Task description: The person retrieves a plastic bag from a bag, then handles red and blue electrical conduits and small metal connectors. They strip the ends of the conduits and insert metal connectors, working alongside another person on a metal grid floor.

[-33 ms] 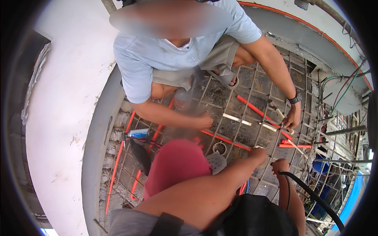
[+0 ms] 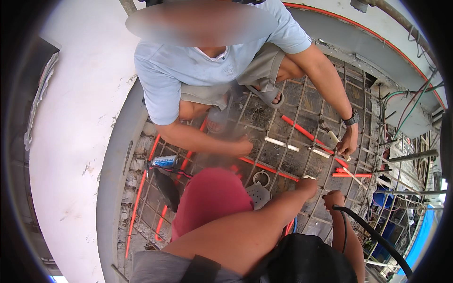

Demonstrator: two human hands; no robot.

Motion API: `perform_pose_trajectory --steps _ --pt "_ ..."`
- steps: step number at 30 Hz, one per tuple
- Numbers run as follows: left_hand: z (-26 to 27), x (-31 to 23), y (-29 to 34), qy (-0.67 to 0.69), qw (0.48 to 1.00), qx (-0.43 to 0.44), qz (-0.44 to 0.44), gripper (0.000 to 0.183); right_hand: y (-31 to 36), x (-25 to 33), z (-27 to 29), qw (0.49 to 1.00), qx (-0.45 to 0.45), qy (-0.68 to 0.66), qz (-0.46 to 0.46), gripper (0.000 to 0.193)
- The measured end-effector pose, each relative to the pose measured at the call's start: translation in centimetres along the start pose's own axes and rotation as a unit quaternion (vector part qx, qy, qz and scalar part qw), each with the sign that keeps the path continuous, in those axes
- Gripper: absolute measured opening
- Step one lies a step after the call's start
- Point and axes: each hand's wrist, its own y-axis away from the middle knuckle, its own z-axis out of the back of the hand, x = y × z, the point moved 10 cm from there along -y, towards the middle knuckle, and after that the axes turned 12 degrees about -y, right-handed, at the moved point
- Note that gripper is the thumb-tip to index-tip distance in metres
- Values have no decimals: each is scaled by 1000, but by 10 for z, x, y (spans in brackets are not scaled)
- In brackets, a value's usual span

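My left hand (image 2: 307, 187) is closed, with a small white piece (image 2: 309, 177) showing at its fingertips. An orange-red pipe (image 2: 269, 168) lying over the rebar grid (image 2: 306, 162) reaches up to this hand. Just to its right, my right hand (image 2: 333, 198) has its fingers curled in; what they hold, if anything, is hidden. Facing me, a person in a light blue shirt (image 2: 203, 70) squats with one hand (image 2: 347, 144) at a white pipe piece (image 2: 333, 137). Their other hand (image 2: 243, 145) hangs above the grid, partly blurred.
White pipe lengths (image 2: 281, 144) and orange-red pipes (image 2: 302, 127) lie across the bars. A white ring (image 2: 261, 178) sits near my grey shoe (image 2: 258, 195). A blue-and-white can (image 2: 164, 161) is at the left. A black cable (image 2: 373, 233) crosses beside my right forearm. Grey beams (image 2: 120, 141) border the grid.
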Motion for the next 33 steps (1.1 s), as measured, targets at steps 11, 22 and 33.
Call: perform_pose_trajectory --steps 11,22,33 --pt "15 -5 -18 -52 998 33 -16 31 -18 -5 1 985 -63 -158 13 13" --pt "9 -43 -90 -24 998 36 -35 30 -49 -94 18 936 -58 -326 -118 24" --pt "-10 -52 -115 -102 992 47 -59 26 -58 -108 -11 794 -14 -544 -271 18"
